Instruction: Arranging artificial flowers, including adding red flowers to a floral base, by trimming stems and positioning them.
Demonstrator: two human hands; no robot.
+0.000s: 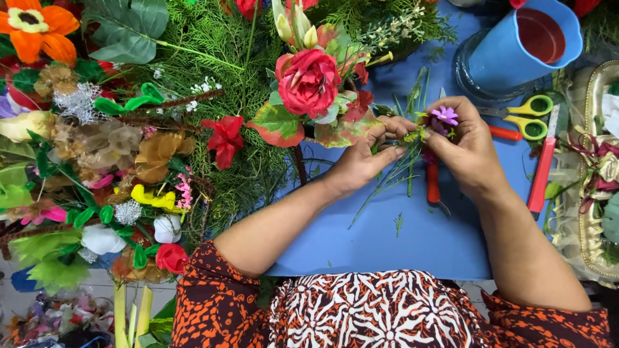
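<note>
Currently, the left hand (367, 158) and right hand (467, 148) both pinch a small purple artificial flower (445, 115) with thin green stems (403, 164), right of frame centre above the blue tabletop (400, 238). Judged step: bundling; next requires firm grip.

a large red rose (308, 80) sits upper centre, an orange flower (35, 29) upper left. a blue jug (525, 42) stands upper right, green-handled scissors (525, 116) just below it, on the blue table (400, 238).
</note>
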